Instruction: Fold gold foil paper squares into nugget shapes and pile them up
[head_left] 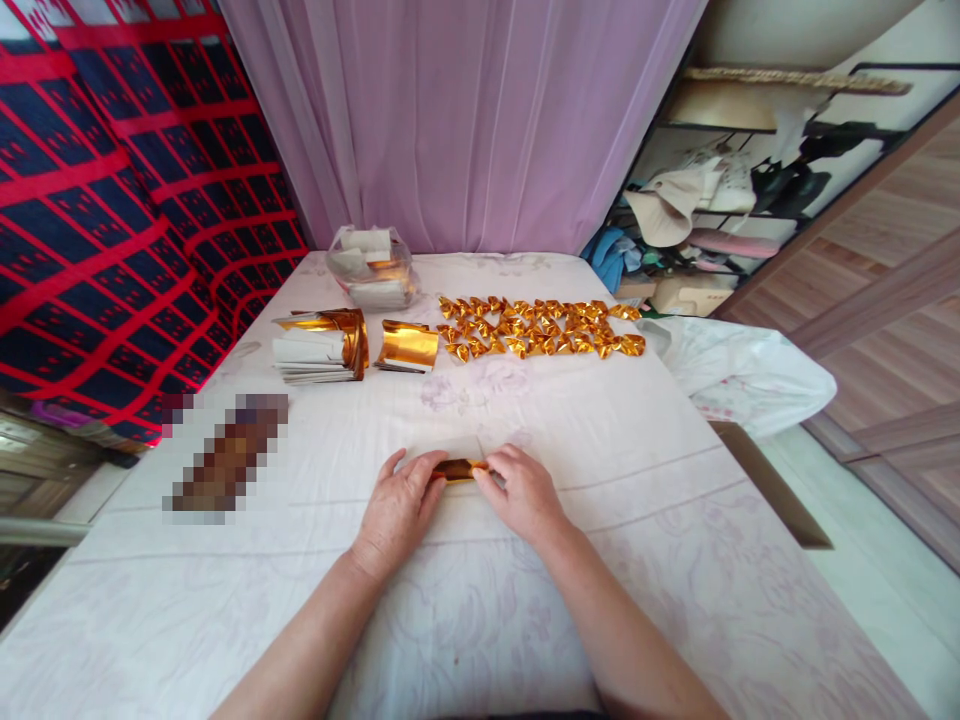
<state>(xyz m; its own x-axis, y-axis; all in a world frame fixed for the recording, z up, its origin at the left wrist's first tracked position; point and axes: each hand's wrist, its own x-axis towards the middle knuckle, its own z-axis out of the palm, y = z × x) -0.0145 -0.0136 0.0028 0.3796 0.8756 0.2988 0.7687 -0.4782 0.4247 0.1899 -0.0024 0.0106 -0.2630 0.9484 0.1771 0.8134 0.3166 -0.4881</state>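
A sheet of gold foil paper (460, 470) lies on the cloth in front of me, its near edge curled up to show gold and its pale back spreading beyond. My left hand (405, 500) grips the sheet's left end between thumb and fingers. At the right end, my right hand (521, 490) pinches the same edge. Past my hands, a small stack of gold foil sheets (407, 346) sits beside a thicker curved stack (321, 346). Rows of folded gold foil pieces (540, 328) stretch to the right of them.
A clear plastic bag (371, 268) of more paper stands at the back left. The table carries a pale floral cloth (637, 580). Off its right edge are a white plastic bag (750, 370) and a shelf with caps (667, 205). A purple curtain (465, 120) hangs behind.
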